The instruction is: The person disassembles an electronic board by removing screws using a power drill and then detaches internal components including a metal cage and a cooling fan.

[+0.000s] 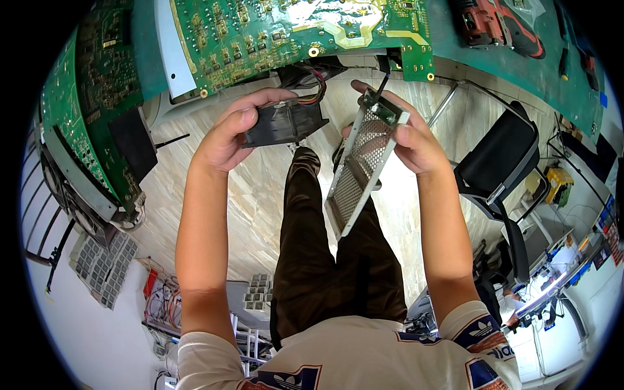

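A black box-shaped cooling fan (286,125) is gripped at its left end by my left hand (225,133), thumb on its near side. Red, yellow and dark wires (318,88) come off the fan's top and curve up toward the bench edge. In my right hand (418,144) is a perforated metal panel (361,170), tilted, with its far end between thumb and fingers. A small green circuit board (383,112) sits at that far end. The fan and the panel are apart, both held in the air above my legs.
A large green circuit board (253,45) lies on the bench ahead, over its front edge. More boards stand at the left (97,97). A red and black power drill (497,29) rests at the back right. A black chair (497,153) stands to the right on the tiled floor.
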Available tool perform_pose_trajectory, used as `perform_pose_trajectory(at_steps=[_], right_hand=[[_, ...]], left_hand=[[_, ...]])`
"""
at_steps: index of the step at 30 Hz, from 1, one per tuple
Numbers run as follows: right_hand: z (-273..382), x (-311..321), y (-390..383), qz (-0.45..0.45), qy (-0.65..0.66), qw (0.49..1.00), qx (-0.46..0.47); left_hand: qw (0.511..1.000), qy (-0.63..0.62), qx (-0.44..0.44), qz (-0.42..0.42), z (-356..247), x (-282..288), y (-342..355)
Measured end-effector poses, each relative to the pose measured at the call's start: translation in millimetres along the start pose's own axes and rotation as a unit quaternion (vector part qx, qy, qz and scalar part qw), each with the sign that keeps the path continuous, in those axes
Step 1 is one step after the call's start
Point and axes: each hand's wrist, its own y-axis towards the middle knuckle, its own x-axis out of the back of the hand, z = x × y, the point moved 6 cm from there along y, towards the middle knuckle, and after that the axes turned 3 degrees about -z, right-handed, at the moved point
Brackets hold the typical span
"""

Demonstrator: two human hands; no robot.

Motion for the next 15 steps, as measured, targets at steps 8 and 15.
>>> perform_pose_trajectory(at_steps=[8,15], right_hand=[[-3.9,10.2,-7.9,-0.077,0.062,0.995,0.017],[0.4,5.6,-16.0,-0.146,0.102,0.978,0.109]], left_hand=[[0.999,0.009,-0.015,-0.028,9.3,-5.2,-5.0],[0.995,0.026,-0.045,-0.091,5.0,-12.2,-15.3]])
